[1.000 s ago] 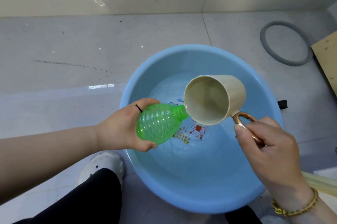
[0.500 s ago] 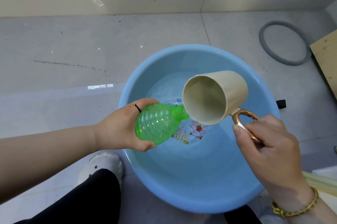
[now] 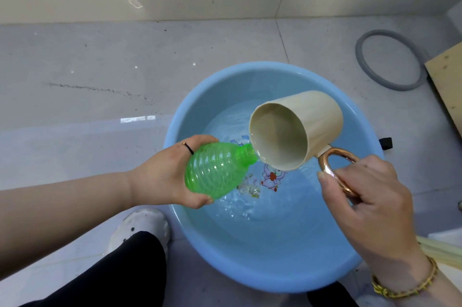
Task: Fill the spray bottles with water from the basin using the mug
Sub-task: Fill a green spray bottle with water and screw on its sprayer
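Observation:
A blue basin (image 3: 262,271) with water stands on the tiled floor. Over it my left hand (image 3: 162,176) grips a green ribbed spray bottle (image 3: 215,171), capless and tilted, its neck pointing right. My right hand (image 3: 365,199) holds a cream mug (image 3: 300,129) by its copper handle. The mug is tipped steeply with its lip right at the bottle's neck, and a little water lies at the lower edge inside. Small ripples and splashes show on the basin water below the bottle.
A grey rubber ring (image 3: 362,61) lies on the floor at the back right beside a wooden board (image 3: 447,81). A small black object (image 3: 385,143) sits by the basin's right rim. My white shoe (image 3: 140,229) and dark trouser leg are at the basin's left front.
The mug has tipped further and risen slightly at its base, keeping its lip at the bottle's neck. Splashes now show on the basin water. The bottle has barely moved.

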The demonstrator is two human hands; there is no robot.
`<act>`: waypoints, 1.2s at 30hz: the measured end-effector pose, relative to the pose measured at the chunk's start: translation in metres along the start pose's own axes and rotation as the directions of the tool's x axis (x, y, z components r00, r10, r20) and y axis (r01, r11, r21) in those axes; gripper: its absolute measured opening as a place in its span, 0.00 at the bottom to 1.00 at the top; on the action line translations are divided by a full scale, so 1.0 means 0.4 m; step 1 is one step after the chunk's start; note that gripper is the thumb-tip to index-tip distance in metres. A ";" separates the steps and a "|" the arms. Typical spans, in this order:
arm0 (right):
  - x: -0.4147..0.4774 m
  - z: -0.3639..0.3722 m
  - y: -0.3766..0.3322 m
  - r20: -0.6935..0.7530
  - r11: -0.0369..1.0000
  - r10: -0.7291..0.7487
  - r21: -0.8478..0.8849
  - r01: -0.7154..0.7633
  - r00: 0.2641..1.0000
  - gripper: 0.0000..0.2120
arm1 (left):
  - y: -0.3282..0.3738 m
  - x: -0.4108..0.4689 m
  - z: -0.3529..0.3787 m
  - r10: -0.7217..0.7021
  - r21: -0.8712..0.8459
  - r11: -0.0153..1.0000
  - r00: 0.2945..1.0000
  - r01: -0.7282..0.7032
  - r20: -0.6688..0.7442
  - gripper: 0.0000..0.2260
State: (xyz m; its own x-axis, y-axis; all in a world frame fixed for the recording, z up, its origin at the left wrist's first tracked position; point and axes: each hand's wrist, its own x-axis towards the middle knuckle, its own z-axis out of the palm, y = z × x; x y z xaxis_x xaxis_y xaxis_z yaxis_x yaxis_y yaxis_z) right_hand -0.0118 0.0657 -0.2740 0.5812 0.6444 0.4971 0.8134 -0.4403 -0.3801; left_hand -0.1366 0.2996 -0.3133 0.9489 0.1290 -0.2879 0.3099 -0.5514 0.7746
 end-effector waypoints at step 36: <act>0.025 -0.007 -0.015 -0.038 0.985 -0.156 -0.087 0.152 0.987 0.25 | -0.009 -0.004 -0.005 0.035 -0.041 0.999 0.999 -0.035 0.005 0.32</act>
State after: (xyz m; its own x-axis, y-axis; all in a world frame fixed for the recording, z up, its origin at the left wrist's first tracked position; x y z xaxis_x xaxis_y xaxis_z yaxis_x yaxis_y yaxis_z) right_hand -0.0107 0.0728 -0.2644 0.4477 0.6808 0.5797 0.8915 -0.3898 -0.2307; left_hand -0.1392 0.3032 -0.3146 0.9589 0.1055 -0.2633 0.2788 -0.5213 0.8065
